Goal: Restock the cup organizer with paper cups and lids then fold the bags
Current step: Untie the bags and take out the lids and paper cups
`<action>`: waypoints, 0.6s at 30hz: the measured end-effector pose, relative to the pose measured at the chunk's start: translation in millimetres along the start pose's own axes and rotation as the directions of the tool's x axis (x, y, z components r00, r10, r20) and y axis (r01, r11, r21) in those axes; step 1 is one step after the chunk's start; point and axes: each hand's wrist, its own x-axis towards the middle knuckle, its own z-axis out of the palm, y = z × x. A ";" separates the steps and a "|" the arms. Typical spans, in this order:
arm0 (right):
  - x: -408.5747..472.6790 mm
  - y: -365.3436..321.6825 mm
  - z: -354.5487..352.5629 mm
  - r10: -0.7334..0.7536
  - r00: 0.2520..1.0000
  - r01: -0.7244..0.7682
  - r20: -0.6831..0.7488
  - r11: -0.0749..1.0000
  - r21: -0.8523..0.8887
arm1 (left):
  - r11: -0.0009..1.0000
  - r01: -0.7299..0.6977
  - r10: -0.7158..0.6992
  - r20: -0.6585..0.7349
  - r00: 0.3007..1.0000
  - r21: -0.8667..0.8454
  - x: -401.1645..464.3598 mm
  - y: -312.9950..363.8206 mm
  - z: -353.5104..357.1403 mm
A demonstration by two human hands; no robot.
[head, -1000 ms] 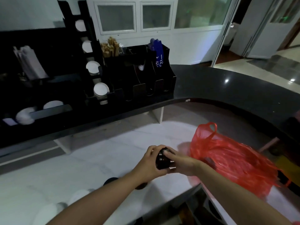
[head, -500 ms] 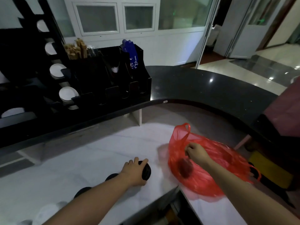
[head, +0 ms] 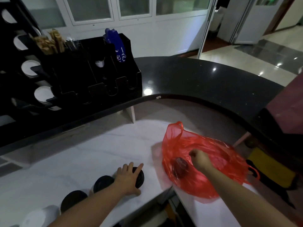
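My left hand (head: 129,177) lies with spread fingers over a stack of black lids (head: 140,176) standing on the white counter (head: 78,161). Two more black lid stacks (head: 103,182) (head: 73,199) stand in a row to its left. My right hand (head: 199,159) is curled and pinches the film of the red plastic bag (head: 213,174) lying on the counter. A dark lid stack (head: 180,167) shows through the bag, just left of that hand. The black cup organizer (head: 91,74) stands on the raised dark counter at the upper left.
White lids (head: 43,94) fill the round slots of the black tower at far left. Wooden stirrers (head: 49,41) and a blue packet (head: 118,46) stick up from the organizer. A white cup stack (head: 39,217) sits at the bottom left. The curved dark counter (head: 213,89) wraps round the right.
Both hands held one black lid stack together a second ago. My left hand has set it down on the white counter, and my right hand has moved right onto the red bag.
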 end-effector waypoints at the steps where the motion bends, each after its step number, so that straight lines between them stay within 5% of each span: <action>1: 2.6 1.0 -0.1 0.005 1.000 -0.005 0.026 1.000 -0.007 | 1.000 -0.023 0.023 -0.022 0.999 0.000 -0.6 2.6 -4.3; 6: 14.4 4.6 8.4 0.024 0.965 -0.020 0.260 1.000 -0.018 | 0.945 -0.286 0.248 -0.221 0.943 -0.158 -1.2 38.8 -24.4; 10: 19.9 6.1 18.0 0.028 0.922 0.005 0.387 0.997 -0.083 | 0.839 -0.418 0.355 -0.232 0.906 -0.349 -6.5 82.0 -35.4; 18: 24.6 7.6 26.9 0.045 0.901 -0.069 0.431 0.997 0.041 | 0.918 -0.309 0.298 -0.081 0.951 -0.248 3.4 98.0 -36.6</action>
